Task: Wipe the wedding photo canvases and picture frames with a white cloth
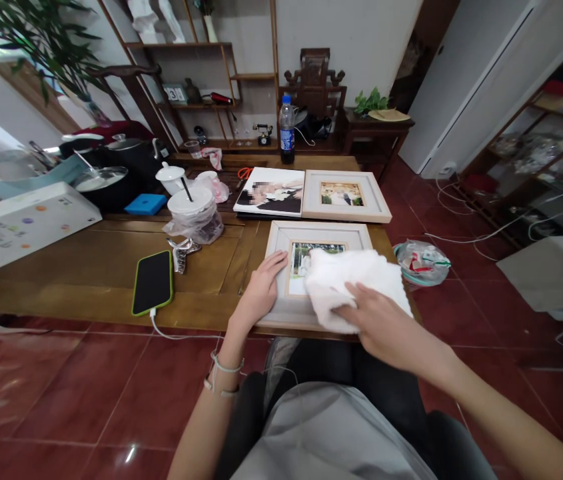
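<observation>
A light wooden picture frame (281, 233) with a wide pale mat and a small photo lies flat at the table's front edge. Across its right half spreads a white cloth (361, 273), hiding part of the photo. My right hand (378, 320) presses on that cloth with fingers bent into it. Along the frame's left side rests my left hand (264, 287), fingers stretched out over the border. Just behind are a second picture frame (381, 208) and a black-and-white photo panel (271, 193), side by side.
To the left lies a charging phone (153, 283) with a green case. Behind it stand a bagged white cup (192, 203), a blue box (145, 204) and a long white box (26, 227). A bottle (287, 133) stands at the back; a lined bin (422, 262) is right of the table.
</observation>
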### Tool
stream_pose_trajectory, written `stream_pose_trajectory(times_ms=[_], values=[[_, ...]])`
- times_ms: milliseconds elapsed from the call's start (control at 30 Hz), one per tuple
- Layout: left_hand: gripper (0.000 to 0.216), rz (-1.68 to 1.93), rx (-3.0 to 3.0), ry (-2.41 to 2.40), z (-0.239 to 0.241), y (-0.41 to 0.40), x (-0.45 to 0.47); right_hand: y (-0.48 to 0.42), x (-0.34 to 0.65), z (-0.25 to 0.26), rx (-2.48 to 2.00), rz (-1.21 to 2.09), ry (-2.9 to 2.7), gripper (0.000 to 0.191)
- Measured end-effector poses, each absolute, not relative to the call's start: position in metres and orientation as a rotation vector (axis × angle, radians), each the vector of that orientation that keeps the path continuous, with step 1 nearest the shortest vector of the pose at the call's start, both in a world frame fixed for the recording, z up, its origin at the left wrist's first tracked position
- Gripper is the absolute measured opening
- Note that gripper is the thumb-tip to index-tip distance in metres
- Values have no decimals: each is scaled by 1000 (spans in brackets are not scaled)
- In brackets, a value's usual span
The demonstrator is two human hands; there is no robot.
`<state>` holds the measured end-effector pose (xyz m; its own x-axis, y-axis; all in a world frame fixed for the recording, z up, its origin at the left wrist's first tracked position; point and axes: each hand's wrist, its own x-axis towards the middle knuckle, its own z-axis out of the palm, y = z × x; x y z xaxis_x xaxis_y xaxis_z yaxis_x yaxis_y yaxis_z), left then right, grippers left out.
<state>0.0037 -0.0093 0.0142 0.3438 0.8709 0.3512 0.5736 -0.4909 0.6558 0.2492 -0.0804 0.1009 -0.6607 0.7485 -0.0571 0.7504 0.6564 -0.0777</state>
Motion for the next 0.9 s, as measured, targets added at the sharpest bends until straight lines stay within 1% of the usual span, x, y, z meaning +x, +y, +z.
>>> stream_pose_trajectory(times_ms=[100,200,300,467,567,733,800,900], values=[[52,943,2197,1272,16,-10,4,-109,240,107,1237,-287,2833,64],[52,937,2199,1272,17,-9,4,-116,235,100,1231,-318,2883,67],[53,913,2217,1264,17,-9,3,-105,236,88,1290,-326,2906,71],[57,884,2238,1245,17,-8,1,-66,252,79,1549,-305,2809,67],[58,878,2230,1252,16,-8,1,-36,261,78,1652,-206,2808,65],[58,904,2231,1251,16,-9,1,16,269,75,1682,137,2843,68],[57,926,2229,1251,16,-9,2,29,267,73,1660,198,2816,69],[56,937,2238,1247,16,-8,3,29,261,71,1577,192,2807,69]])
